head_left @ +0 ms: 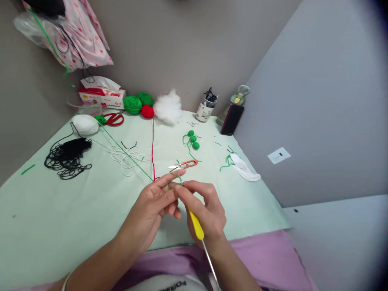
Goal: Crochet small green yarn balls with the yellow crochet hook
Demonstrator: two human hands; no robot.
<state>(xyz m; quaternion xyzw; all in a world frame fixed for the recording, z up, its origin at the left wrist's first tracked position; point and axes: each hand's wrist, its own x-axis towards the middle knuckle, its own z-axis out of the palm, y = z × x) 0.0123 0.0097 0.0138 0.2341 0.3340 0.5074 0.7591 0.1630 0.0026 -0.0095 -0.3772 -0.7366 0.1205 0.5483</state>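
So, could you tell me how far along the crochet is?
Seemingly done: three small green balls on the cloth. In hand: left hand pinches a tiny green yarn start, right hand holds the yellow hook. Left: nearly all of this piece; the stuffing lies untouched.

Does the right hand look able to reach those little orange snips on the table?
Probably yes: the snips lie just beyond the right hand, nothing between, though it is holding a yellow-handled hook.
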